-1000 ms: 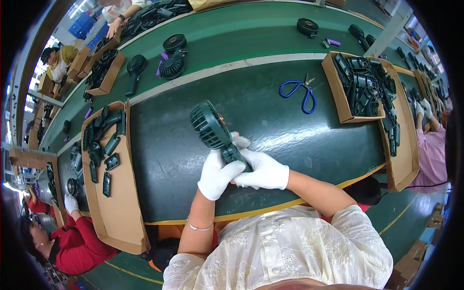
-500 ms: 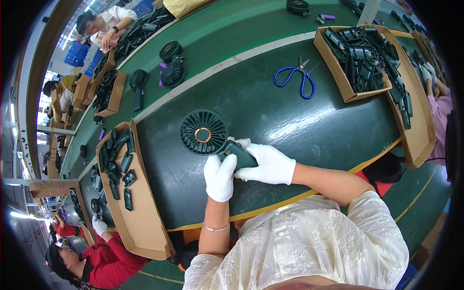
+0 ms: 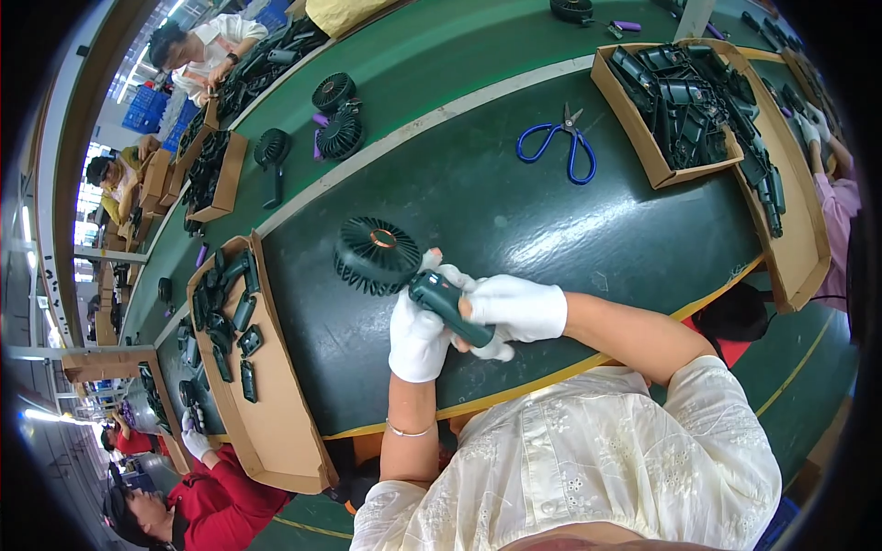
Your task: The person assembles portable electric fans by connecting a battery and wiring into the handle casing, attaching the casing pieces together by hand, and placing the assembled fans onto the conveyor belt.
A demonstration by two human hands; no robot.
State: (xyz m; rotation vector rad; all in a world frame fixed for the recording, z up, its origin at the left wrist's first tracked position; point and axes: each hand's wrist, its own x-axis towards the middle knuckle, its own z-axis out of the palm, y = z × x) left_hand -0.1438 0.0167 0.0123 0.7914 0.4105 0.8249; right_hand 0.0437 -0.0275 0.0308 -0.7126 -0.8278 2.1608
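A dark green handheld fan (image 3: 377, 257) is held above the bench between both hands, its round caged head tilted so the ribbed side shows. My left hand (image 3: 419, 332), in a white glove, is closed round the upper handle just below the head. My right hand (image 3: 516, 310), gloved with bare fingertips showing, grips the lower part of the handle (image 3: 448, 305). Some fingers of both hands are hidden behind the handle. Beyond them on the bench lie blue-handled scissors (image 3: 562, 145), blades apart and pointing away from me.
At left, a cardboard tray (image 3: 266, 413) holds several dark casing parts. A cardboard box (image 3: 675, 115) full of dark parts stands at far right, on a larger tray (image 3: 797, 248). Past the rail, fans (image 3: 340, 133) lie on the green conveyor (image 3: 432, 55). Co-workers sit around.
The fan has been turned from face-on to tilted, showing its side and the handle's edge. My right hand has shifted its grip along the handle. Conveyor fans moved slightly right.
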